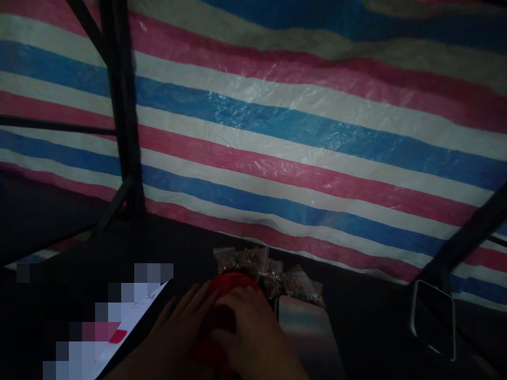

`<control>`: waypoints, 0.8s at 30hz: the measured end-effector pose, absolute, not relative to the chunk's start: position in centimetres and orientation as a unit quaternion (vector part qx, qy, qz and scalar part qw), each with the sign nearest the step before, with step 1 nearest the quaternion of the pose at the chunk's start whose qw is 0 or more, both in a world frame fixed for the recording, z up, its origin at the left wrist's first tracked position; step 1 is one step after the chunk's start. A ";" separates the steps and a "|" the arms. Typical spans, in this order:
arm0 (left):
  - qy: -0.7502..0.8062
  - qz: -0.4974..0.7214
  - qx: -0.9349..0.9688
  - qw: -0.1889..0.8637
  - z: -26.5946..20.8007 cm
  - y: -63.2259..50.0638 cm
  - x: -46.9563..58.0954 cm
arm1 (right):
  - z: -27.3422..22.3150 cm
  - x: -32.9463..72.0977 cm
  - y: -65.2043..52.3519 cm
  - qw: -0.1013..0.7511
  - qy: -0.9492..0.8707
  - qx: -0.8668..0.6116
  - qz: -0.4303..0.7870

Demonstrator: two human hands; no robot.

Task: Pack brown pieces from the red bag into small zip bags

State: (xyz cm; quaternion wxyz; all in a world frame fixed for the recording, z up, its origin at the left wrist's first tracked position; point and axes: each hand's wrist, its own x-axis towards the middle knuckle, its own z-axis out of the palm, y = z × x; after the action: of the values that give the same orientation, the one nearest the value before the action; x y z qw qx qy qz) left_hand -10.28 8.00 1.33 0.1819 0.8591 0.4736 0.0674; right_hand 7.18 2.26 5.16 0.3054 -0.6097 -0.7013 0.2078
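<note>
A bright red, soft-looking thing [238, 280], perhaps a bag or cloth, lies between my hands at the lower middle; the dim light hides its kind. Against its left side rests my left hand [178, 319], fingers stretched out and slightly apart, thumb out of sight. My right hand [253, 324] curls over the red thing from the right, its thumb and index finger bent towards each other around it. Just beyond are several small clear zip bags [251, 259] with brownish bits inside. More of these bags [303, 282] lie to the right, touching a silvery flat-topped object [307, 330].
A dark tabletop [178, 243] runs up to a striped plastic sheet [277, 142]. Dark metal posts [122, 105] stand at the left, and another bar slants at the right. On the right is a rounded rectangular frame [433, 319]. A white printed sheet [134, 316], partly pixelated, is at lower left.
</note>
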 end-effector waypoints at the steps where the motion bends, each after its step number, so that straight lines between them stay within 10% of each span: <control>1: 0.484 0.046 0.857 0.172 1.5 7.9 -10.0 | 5.0 7.2 2.2 0.295 -0.703 -0.613 0.208; 24: 0.482 0.314 0.818 0.022 2.9 9.3 -12.9 | 3.2 22.2 2.2 0.408 -0.452 -0.793 0.003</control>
State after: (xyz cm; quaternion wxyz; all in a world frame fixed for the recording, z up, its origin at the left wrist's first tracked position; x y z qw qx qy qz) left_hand -12.91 9.33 2.93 0.0224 0.8176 0.4823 0.3136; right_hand 22.25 2.23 3.19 0.4077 -0.7932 -0.4524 0.0030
